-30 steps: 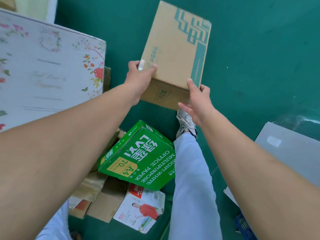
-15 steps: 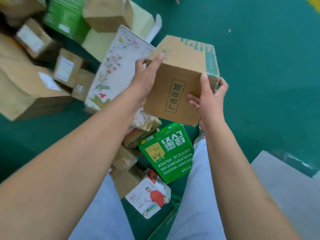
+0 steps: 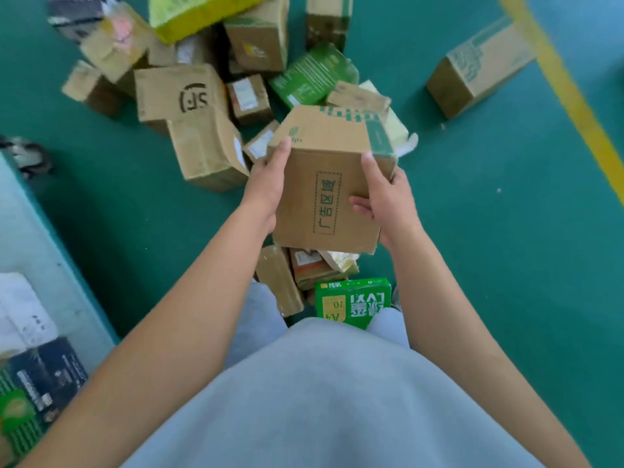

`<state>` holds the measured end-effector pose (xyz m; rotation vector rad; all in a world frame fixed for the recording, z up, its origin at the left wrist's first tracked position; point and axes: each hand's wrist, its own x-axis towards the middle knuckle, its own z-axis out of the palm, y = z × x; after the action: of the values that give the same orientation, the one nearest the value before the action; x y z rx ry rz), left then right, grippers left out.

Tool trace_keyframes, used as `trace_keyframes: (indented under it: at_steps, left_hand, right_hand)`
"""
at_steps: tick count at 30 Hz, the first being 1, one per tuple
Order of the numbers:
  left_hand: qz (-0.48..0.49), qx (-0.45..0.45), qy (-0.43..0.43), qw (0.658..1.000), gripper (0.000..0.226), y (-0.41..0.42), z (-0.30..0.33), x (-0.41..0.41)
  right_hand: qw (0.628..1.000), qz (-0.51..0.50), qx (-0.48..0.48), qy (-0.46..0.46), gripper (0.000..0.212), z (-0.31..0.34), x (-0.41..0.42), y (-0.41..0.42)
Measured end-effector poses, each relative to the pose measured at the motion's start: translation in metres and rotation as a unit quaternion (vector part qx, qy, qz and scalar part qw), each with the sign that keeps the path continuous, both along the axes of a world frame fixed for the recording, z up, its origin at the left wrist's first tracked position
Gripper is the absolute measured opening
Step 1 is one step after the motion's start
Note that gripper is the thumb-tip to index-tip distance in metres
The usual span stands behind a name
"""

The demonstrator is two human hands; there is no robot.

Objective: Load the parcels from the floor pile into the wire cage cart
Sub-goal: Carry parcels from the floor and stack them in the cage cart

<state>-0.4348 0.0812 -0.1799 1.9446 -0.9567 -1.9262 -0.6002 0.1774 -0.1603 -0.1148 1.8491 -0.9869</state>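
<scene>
Since the earlier frame the view has swung across the pile, so far more parcels show, and the held box now sits at the centre of the view rather than toward 1 o'clock.

A brown cardboard box with green printed tape and a dashed rectangle of printed characters [image 3: 329,184] is held up in the air above the floor pile, just above the centre. The left hand [image 3: 268,187] grips its left side, thumb stretched up along the edge and fingers hidden behind the box. The right hand [image 3: 385,201] grips its right side, thumb lying on the near face and fingers curled round the far edge. Both bare forearms reach in from 6 o'clock over a pale grey garment [image 3: 324,400].

From 10 to 12 o'clock the pile of mixed cardboard parcels [image 3: 209,96] lies on the green floor [image 3: 506,248], among them a brown box stamped with a round black logo [image 3: 179,92] and a green printed carton [image 3: 312,76]. At 2 o'clock a lone brown box with green printing [image 3: 479,69] lies well apart from the pile, beside a yellow floor line [image 3: 574,99]. Directly below the held box, toward 6 o'clock, lies a green office-paper box with white lettering [image 3: 353,302], near the person's legs. At 8 o'clock a pale blue-grey surface [image 3: 40,251] carries a dark printed parcel [image 3: 47,376].
</scene>
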Motion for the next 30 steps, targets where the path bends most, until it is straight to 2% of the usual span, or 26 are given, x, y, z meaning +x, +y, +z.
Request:
trace_keyframes:
  at_steps: [3,9,15,19,23,25,30]
  left_hand:
    - [0.088,-0.027,-0.014,0.996,0.116,0.007,0.033,0.033]
    - [0.255,-0.094,-0.051,0.961,0.081,0.038,0.078,0.086]
    - [0.380,-0.124,-0.024,0.916,0.060,0.051,0.107,0.146]
    - [0.440,-0.135,-0.023,0.888,0.056,0.048,0.111,0.190]
    - [0.487,-0.126,-0.006,0.864,0.048,0.025,0.102,0.248]
    - [0.509,-0.117,-0.005,0.853,0.048,0.000,0.089,0.290]
    - [0.558,-0.066,0.006,0.827,0.047,-0.061,0.068,0.405]
  right_hand:
    - [0.998,0.057,-0.017,-0.007,0.067,0.018,0.026,-0.016]
    - [0.980,0.194,-0.053,-0.008,0.060,0.059,0.077,-0.047]
    - [0.950,0.300,-0.091,-0.001,0.053,0.093,0.139,-0.078]
    - [0.930,0.355,-0.098,0.011,0.066,0.102,0.188,-0.098]
    - [0.910,0.398,-0.106,0.036,0.056,0.098,0.253,-0.135]
    - [0.900,0.422,-0.100,0.046,0.051,0.087,0.300,-0.165]
    - [0.874,0.471,-0.066,0.099,0.066,0.069,0.432,-0.235]
